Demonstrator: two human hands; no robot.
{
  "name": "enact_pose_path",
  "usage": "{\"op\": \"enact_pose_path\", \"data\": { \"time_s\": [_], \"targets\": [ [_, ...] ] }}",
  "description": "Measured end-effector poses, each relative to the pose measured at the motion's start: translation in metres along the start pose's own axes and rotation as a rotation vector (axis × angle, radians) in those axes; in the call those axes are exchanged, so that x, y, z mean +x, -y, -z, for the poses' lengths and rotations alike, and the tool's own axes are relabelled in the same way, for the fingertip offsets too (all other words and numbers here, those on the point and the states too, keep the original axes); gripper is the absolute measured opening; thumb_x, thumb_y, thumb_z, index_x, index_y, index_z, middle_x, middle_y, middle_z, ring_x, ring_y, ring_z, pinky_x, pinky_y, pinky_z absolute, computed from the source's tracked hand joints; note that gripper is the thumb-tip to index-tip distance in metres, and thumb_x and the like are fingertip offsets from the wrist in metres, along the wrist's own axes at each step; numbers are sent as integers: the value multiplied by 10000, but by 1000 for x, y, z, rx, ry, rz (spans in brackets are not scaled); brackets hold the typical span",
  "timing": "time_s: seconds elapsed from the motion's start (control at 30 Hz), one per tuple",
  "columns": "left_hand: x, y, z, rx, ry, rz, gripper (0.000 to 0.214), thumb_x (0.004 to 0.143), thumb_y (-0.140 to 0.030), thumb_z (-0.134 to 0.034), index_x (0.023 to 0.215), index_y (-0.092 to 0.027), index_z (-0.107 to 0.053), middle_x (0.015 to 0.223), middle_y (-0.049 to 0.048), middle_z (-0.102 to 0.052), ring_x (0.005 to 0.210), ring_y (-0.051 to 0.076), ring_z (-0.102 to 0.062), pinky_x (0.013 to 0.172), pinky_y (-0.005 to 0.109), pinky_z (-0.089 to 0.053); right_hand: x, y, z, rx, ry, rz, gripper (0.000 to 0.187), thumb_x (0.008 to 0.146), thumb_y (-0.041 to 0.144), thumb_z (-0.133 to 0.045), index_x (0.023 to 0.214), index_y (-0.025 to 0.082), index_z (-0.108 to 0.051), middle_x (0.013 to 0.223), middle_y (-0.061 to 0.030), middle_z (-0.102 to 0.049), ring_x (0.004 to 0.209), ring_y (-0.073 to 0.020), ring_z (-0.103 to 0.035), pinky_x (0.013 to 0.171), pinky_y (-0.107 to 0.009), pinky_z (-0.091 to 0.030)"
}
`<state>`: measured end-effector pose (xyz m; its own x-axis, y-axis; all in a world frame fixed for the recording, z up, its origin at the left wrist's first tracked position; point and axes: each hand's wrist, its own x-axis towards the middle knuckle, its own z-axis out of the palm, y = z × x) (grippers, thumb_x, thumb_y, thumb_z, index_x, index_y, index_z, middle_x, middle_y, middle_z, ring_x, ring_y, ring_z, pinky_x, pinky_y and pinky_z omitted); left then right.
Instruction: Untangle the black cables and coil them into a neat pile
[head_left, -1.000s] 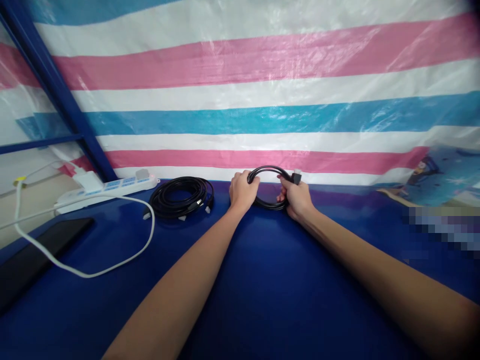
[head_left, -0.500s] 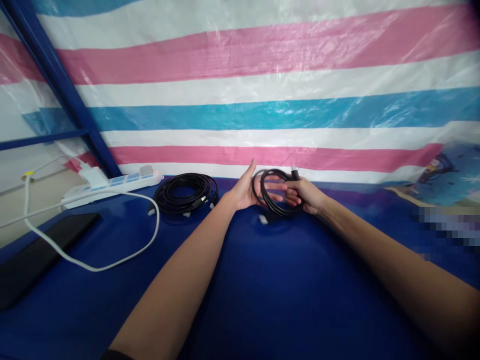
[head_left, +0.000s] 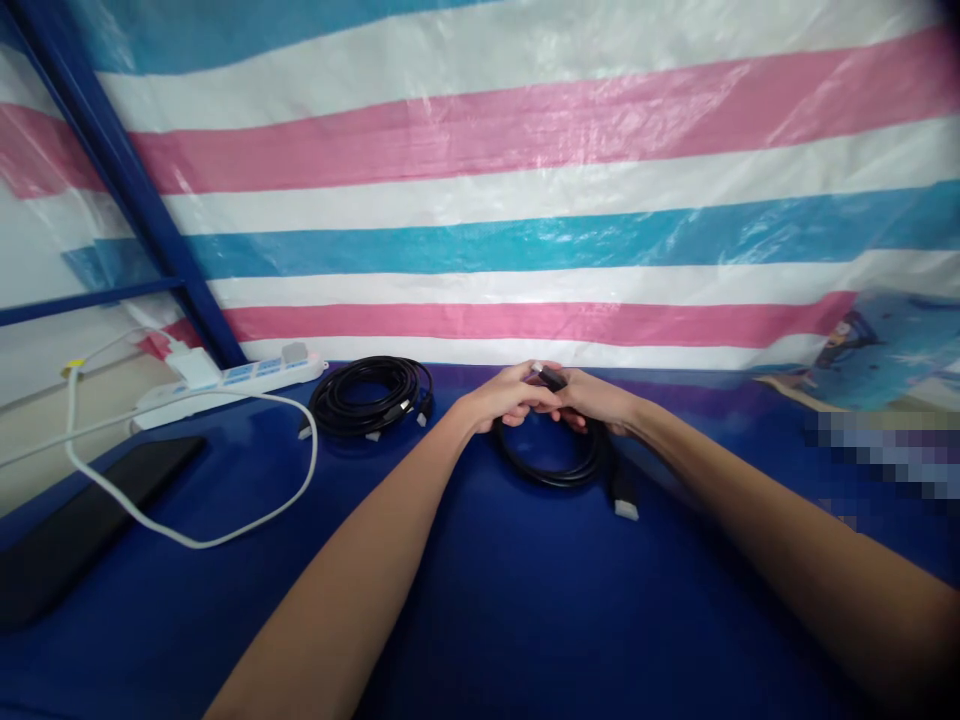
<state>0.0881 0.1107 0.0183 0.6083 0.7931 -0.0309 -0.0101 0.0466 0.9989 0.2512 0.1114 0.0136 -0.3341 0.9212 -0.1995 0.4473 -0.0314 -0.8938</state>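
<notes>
- Both grips close together on one black plug (head_left: 550, 377): left hand (head_left: 502, 398) and right hand (head_left: 596, 400) pinch it.
- Coiled black cable (head_left: 551, 465) hangs beneath onto the blue surface (head_left: 480, 600), its other connector (head_left: 624, 498) lying free.
- Second cable bundle (head_left: 369, 395) lies left, near a white power strip (head_left: 232, 382).

2 bare forearms, no sleeves, left hand (head_left: 504, 398), right hand (head_left: 596, 400), no rings or watch

Black coiled cable (head_left: 559, 468) hangs looped, its plug end touching blue table.
</notes>
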Motion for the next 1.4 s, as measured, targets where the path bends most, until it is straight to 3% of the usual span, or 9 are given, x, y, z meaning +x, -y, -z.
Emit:
{"op": "enact_pose_path", "data": {
  "time_s": [0.2, 0.4, 0.6, 0.7, 0.8, 0.97, 1.17, 1.3, 1.4],
  "targets": [
    [5, 9, -1, -82, -169, -93, 251, 814, -379, -641, 904, -147, -613, 532, -54, -433, 373, 13, -259, 344, 162, -145, -1, 2, 1, 85, 2, 47, 186, 912, 287, -549, 1015, 141, -600, 893, -26, -627, 663, -96, -591, 566, -239, -517],
    [14, 12, 13, -224, -487, -191, 310, 920, -399, -476, 1051, -129, -549, 823, 14, -571, 580, 69, -511, 492, 203, -448, 6, -7, 2, 252, -113, 76, 273, 910, 313, -548, 1122, 143, -570, 1037, -64, -618, 818, -151, -622, 688, -323, -542],
    [6, 10, 26, -289, -226, -102, 351, 909, -450, -458, 1041, -140, -555, 808, 20, -594, 528, 75, -507, 494, 238, -461, 7, -13, 10, 288, -103, 82, 295, 908, 328, -549, 1136, 142, -566, 1069, -72, -612, 858, -166, -622, 717, -347, -540],
    [-1, 6, 27, -257, -87, -23, 248, 816, -263, -600, 1042, -170, -564, 789, 16, -620, 459, 69, -491, 465, 242, -445, 0, -10, 16, 245, -24, 62, 223, 905, 298, -559, 1053, 134, -591, 961, -44, -627, 745, -126, -614, 630, -283, -533],
    [-4, 3, 26, -219, 10, 25, 404, 680, -39, -639, 1055, -180, -585, 712, -11, -601, 360, 16, -356, 381, 189, -323, -7, -2, 18, 213, 67, 60, 182, 906, 293, -559, 961, 126, -602, 825, -8, -619, 630, -93, -584, 566, -246, -514],
    [0, 6, 29, -215, -11, -52, 283, 759, -78, -606, 1031, -156, -595, 543, -87, -422, 336, 2, -214, 347, 159, -224, -10, 11, 10, 172, 96, 78, 233, 919, 346, -531, 887, 126, -601, 740, 10, -597, 575, -82, -558, 555, -244, -503],
    [10, 18, 34, -195, -319, -187, 279, 896, -309, -542, 1112, -133, -550, 934, 41, -602, 704, 107, -582, 595, 254, -516, -4, 17, 21, -55, -174, 149, 276, 920, 367, -521, 1054, 135, -589, 936, -46, -629, 723, -124, -610, 627, -289, -529],
    [15, 23, 38, -165, -509, -201, 342, 891, -319, -544, 1189, -152, -532, 1155, 92, -573, 957, 190, -596, 795, 384, -531, -9, 13, 57, -359, -513, 203, 311, 923, 353, -515, 1164, 158, -551, 1085, -77, -606, 860, -167, -617, 724, -352, -537],
    [16, 22, 38, -114, -522, -151, 341, 892, -328, -542, 1181, -147, -539, 1138, 91, -584, 949, 189, -602, 797, 388, -530, -13, 4, 76, -661, -596, 228, 307, 905, 322, -551, 1164, 156, -556, 1133, -82, -592, 932, -191, -608, 780, -387, -527]
  ]
}}
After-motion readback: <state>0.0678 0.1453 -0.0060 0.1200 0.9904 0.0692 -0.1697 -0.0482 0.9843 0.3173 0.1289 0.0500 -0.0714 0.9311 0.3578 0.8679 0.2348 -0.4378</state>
